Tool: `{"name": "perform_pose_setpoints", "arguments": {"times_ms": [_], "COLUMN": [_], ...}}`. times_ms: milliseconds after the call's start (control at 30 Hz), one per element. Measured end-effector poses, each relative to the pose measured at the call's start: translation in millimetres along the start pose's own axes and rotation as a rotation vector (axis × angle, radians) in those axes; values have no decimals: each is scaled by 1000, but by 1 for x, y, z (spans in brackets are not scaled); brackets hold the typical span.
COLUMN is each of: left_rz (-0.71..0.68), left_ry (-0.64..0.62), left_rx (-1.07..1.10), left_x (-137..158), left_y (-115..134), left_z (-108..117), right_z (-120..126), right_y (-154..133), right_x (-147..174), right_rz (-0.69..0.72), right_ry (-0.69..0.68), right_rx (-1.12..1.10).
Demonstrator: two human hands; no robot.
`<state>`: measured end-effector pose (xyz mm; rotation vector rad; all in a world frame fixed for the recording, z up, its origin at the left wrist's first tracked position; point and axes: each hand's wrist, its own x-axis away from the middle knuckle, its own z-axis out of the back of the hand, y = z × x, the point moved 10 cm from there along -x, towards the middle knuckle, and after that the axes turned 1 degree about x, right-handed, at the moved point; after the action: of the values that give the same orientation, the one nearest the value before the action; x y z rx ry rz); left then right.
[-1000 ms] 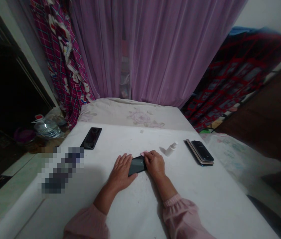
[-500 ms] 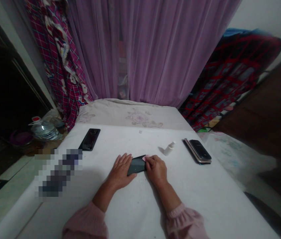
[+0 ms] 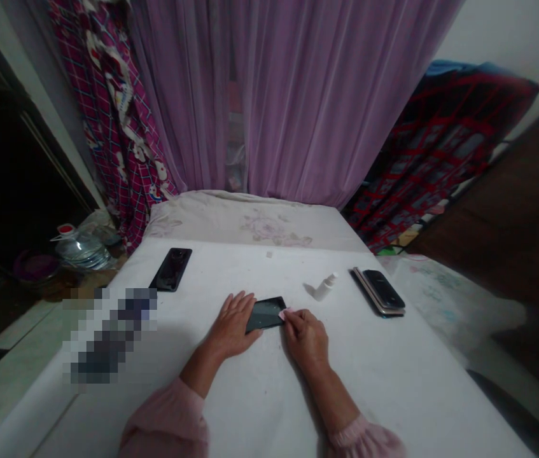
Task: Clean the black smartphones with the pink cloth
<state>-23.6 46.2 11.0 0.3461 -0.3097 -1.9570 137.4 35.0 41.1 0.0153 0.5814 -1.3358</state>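
A dark phone (image 3: pixel 266 315) lies on the white-covered table, its glossy face up. My left hand (image 3: pixel 235 326) clasps its left end, with the fingers along the far edge and the thumb by the near edge. At the phone's right end, my right hand (image 3: pixel 308 337) pinches a small pink cloth (image 3: pixel 285 313) against the glass. Most of the cloth is hidden under the fingers. A small white spray bottle (image 3: pixel 325 287) stands beyond my right hand.
Another black phone (image 3: pixel 172 270) lies at the left, near a blurred-out patch (image 3: pixel 114 334). Several stacked phones (image 3: pixel 380 291) lie at the right. A tiny white square (image 3: pixel 269 254) sits toward the back. Purple curtains (image 3: pixel 317 95) hang behind the table (image 3: pixel 259 407).
My right hand has slid slightly right and nearer to me with the pink cloth, baring more of the phone's far right corner. My left hand stays on the phone.
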Motion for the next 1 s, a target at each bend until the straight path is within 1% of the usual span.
{"name": "perform_pose_setpoints", "arguments": {"times_ms": [133, 233, 300, 433, 500, 567, 733, 800, 867, 1000], "left_rz": [-4, 10, 13, 1, -9, -17, -16, -12, -6, -2], "left_ry": [-18, -33, -20, 5, 2, -2, -23, -32, -41, -46], "left_rx": [-7, -16, -16, -16, -17, -15, -19, -27, -33, -33], "left_x": [-1, -1, 0, 0, 0, 0, -1, -1, -1, -1], "left_y": [2, 4, 4, 2, 1, 2, 4, 5, 5, 5], "left_z": [2, 3, 4, 2, 0, 0, 2, 3, 4, 3], "right_z": [-8, -9, -7, 0, 3, 2, -10, -11, -10, -2], "right_y": [-4, -7, -6, -3, -2, -3, -11, -13, -12, -7], "right_x": [-31, -41, -35, -8, -2, -7, -42, -47, -42, -14], "right_rz": [-42, -45, -32, -1, 2, -4, -16, -22, -20, 6], "right_ry": [-33, -35, -27, -4, 4, -7, -55, -54, -50, -27], "right_rx": [28, 34, 33, 30, 24, 20, 60, 74, 72, 44]}}
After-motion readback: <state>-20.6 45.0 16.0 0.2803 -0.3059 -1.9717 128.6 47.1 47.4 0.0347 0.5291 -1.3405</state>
